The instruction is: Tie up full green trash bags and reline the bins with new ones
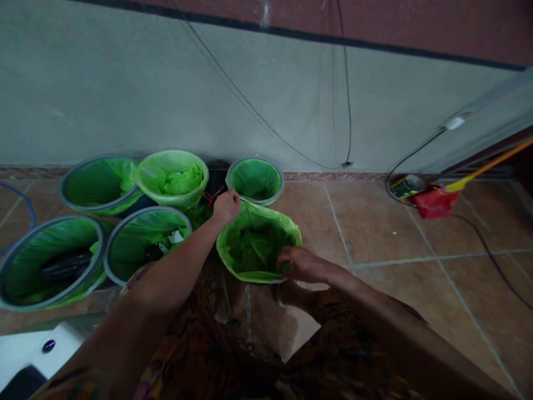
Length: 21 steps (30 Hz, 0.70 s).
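A green plastic bag [231,269] hangs upright between my hands, its mouth wide open and more crumpled green plastic inside. My left hand [227,206] is closed in a fist on the far left of the bag's rim. At the near right of the rim, my right hand [293,263] has its fingers curled on the edge, slightly blurred. I cannot tell whether a bin stands inside the bag. Just behind it, against the wall, is a grey-rimmed bin [255,173] lined with green plastic. Something black with a red tie [213,194] lies by my left hand.
Several green-lined bins stand to the left, including a bin with a black bag [100,233] and a pale green bin [144,183]. A red dustpan [436,203] with a yellow handle lies at the right near a black cable [478,239]. White equipment [62,339] is at lower left.
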{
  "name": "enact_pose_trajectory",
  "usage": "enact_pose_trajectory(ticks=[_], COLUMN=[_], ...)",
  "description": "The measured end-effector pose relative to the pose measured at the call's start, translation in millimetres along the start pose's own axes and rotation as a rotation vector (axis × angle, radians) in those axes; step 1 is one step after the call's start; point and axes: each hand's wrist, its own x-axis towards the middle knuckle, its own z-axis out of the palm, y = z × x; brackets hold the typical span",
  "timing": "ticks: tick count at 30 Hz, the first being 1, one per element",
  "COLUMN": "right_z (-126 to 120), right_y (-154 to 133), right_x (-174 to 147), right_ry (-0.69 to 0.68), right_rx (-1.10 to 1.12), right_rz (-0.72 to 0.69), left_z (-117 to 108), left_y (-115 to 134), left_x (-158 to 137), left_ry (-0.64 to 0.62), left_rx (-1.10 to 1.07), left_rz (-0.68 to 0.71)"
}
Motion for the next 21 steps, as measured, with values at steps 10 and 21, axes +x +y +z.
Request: enact_pose_trajectory(ticks=[10, 21], right_z=[63, -33], right_y=[17, -30], right_x=[-5, 2], right_ry=[-0.096, 0.404], right_rx=[-0.496, 0.280], right_rz=[-0.080, -0.165], left_z=[3, -26], left_y=[-2, 25], left_x=[3, -11], left_ry=[-0.013, 0.001], left_rx=[-0.211, -0.875], left_rz=[-0.004, 0.174])
